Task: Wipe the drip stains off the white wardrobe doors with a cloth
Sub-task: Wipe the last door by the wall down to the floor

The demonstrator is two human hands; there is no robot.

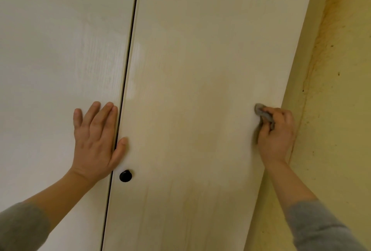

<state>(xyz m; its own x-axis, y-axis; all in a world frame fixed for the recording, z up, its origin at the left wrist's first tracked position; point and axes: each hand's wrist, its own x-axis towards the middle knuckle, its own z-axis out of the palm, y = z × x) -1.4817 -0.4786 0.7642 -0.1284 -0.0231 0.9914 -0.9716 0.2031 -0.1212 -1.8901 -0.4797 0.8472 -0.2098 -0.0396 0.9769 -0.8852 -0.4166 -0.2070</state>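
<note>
Plainly, the right hand (276, 132) clenches a bunched grey cloth (265, 115) against the right door (200, 70), close to its outer edge by the yellow wall (337, 90). The left hand (96, 140) lies flat with its fingers straight, spanning the gap from the left door (50, 70). Faint drip stains (188, 200) lie below and inward of the cloth, running lengthwise down the tall panel. The right hand is nearer them, so a downward, inward stroke looks apt.

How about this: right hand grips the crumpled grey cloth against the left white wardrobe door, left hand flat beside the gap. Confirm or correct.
Wrong door. The head view shows the right hand gripping the crumpled grey cloth against the right white wardrobe door, near its outer edge. The left hand lies flat beside the gap, as stated.
</note>
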